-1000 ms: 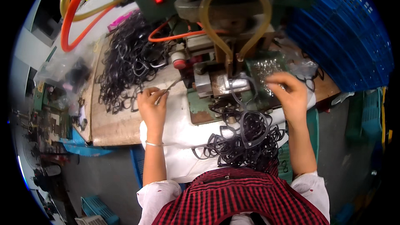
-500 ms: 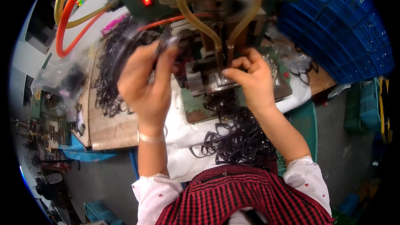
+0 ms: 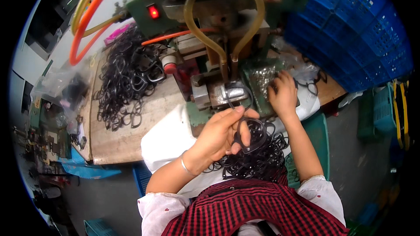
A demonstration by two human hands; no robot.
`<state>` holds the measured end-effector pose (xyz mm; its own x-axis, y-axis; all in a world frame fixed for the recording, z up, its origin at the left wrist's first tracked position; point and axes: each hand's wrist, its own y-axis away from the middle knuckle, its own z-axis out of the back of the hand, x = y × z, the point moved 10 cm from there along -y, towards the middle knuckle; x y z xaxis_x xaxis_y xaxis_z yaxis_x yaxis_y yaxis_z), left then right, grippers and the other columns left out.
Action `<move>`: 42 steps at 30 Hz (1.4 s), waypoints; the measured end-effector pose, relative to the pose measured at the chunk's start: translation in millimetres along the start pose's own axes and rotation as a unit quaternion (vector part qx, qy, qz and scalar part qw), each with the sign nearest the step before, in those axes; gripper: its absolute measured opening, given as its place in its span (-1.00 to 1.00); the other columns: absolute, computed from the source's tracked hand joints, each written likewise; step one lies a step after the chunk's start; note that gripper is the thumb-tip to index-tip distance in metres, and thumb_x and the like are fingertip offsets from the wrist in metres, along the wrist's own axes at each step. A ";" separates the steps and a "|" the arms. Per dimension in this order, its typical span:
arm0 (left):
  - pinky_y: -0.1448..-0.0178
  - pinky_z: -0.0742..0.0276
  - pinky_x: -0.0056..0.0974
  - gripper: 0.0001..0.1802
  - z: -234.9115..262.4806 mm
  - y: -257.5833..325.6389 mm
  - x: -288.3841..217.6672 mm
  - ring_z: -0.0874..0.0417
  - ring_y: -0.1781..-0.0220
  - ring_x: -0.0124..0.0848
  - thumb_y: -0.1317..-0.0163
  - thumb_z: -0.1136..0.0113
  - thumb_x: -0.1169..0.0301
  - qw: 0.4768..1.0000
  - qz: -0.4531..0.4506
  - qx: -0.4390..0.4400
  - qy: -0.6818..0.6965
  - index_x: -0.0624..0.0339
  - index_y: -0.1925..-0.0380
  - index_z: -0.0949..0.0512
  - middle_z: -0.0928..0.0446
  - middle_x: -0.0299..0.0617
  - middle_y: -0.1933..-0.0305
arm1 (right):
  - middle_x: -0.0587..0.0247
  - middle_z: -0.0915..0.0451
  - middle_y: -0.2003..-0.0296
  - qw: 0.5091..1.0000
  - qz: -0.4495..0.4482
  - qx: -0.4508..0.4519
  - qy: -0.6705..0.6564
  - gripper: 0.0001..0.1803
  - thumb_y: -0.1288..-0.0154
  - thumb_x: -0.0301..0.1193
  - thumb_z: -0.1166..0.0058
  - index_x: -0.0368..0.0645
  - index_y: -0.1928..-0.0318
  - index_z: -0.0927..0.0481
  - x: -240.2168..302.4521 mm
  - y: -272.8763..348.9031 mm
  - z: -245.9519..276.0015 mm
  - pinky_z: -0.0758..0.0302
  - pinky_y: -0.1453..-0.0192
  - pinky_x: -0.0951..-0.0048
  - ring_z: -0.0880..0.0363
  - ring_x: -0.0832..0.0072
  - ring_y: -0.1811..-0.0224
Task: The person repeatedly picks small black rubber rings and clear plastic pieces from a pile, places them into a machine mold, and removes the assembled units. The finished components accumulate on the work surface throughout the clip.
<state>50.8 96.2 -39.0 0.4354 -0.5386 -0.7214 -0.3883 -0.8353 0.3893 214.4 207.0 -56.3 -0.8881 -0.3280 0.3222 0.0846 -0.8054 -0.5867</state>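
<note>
My left hand [image 3: 225, 133] is closed around a black eyeglass frame [image 3: 255, 150], held in front of the press. One rim hangs beside my fingers; the other reaches up to the metal fixture [image 3: 235, 92], and I cannot tell whether it touches. My right hand [image 3: 283, 95] is over a green tray with small shiny metal pieces [image 3: 266, 78]. Its fingers are bent, with a gap between thumb and forefinger, and nothing shows in them. Two thin metal tubes of the press [image 3: 224, 70] point down just behind the fixture. Below my left hand lies a heap of black eyeglass frames [image 3: 262, 166].
A larger pile of black frames [image 3: 127, 78] covers the wooden table [image 3: 113, 144] on the left. An orange hose [image 3: 83, 26] and a looped yellowish tube [image 3: 189, 13] hang by the green press. Blue crates [image 3: 345, 30] stand at the right; a red-topped knob [image 3: 169, 66] sits left of the fixture.
My left hand has come down and right from beside the pile, now with an eyeglass frame near the fixture. My right hand has left the fixture and moved right to the metal pieces.
</note>
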 end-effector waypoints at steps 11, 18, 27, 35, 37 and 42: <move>0.83 -0.20 -0.53 -0.54 -1.6 -13.8 13.0 -0.32 0.86 -0.52 -0.50 0.20 0.16 0.994 -0.051 0.046 0.080 0.41 0.10 -0.49 -0.48 -0.17 0.69 | 0.35 -0.59 0.35 0.929 -0.121 -0.032 -0.348 -0.92 -0.26 -0.54 -0.15 -0.26 0.24 -0.58 -51.0 -7.1 -6.0 -0.44 0.16 0.60 -0.52 0.64 0.30; 0.62 -0.45 -0.50 -0.52 15.2 11.5 28.7 -0.63 0.58 -0.45 -0.51 0.17 0.11 0.986 -0.071 0.146 -0.018 0.36 -0.04 -0.46 -0.63 -0.10 0.43 | 0.29 -0.65 0.22 0.927 -0.129 -0.008 -0.351 -0.83 -0.31 -0.52 -0.12 -0.27 0.10 -0.62 -50.0 -10.1 -15.4 -0.44 0.01 0.58 -0.56 0.58 0.17; -0.15 -0.38 -0.15 -0.75 180.6 126.4 -159.2 -0.48 0.02 -0.16 -0.09 -0.22 0.51 0.371 -0.362 -0.513 -0.684 0.03 0.20 -0.69 -0.56 -0.13 -0.06 | 0.27 -0.66 0.18 0.882 -0.179 -0.005 -0.436 -0.80 -0.29 -0.55 -0.16 -0.28 0.07 -0.63 -18.3 -4.5 0.5 -0.45 -0.02 0.59 -0.57 0.58 0.13; -0.07 -0.46 -0.15 -0.68 255.8 70.5 -163.6 -0.48 0.07 -0.07 -0.02 -0.21 0.58 0.347 -0.393 -0.514 -0.679 0.04 0.20 -0.69 -0.46 -0.10 -0.24 | 0.24 -0.65 0.15 0.893 -0.219 -0.013 -0.394 -0.79 -0.25 -0.55 -0.20 -0.28 0.10 -0.63 -45.8 25.8 -3.8 -0.43 -0.08 0.55 -0.56 0.55 0.08; -0.04 -0.47 -0.16 -0.71 242.6 85.3 -145.1 -0.48 0.09 -0.08 -0.01 -0.20 0.62 0.346 -0.413 -0.503 -0.676 0.10 0.23 -0.68 -0.47 -0.11 -0.23 | 0.29 -0.64 0.20 0.887 -0.231 -0.043 -0.399 -0.82 -0.23 -0.59 -0.20 -0.29 0.13 -0.64 -63.1 45.6 15.6 -0.48 0.02 0.56 -0.57 0.57 0.15; -0.02 -0.47 -0.17 -0.72 217.0 95.0 -107.6 -0.49 0.10 -0.12 -0.02 -0.20 0.67 0.406 -0.366 -0.431 -0.717 0.13 0.26 -0.67 -0.44 -0.10 -0.27 | 0.29 -0.64 0.23 0.885 -0.206 0.037 -0.417 -0.84 -0.21 -0.60 -0.19 -0.29 0.17 -0.64 -34.2 45.4 40.1 -0.47 0.02 0.55 -0.56 0.58 0.16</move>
<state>-209.2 98.8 -48.7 -0.9845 -0.0083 -0.1753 0.1173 -0.7744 -0.6217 266.8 161.9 -64.2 -0.2111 -0.2251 0.9512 -0.1124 -0.9611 -0.2524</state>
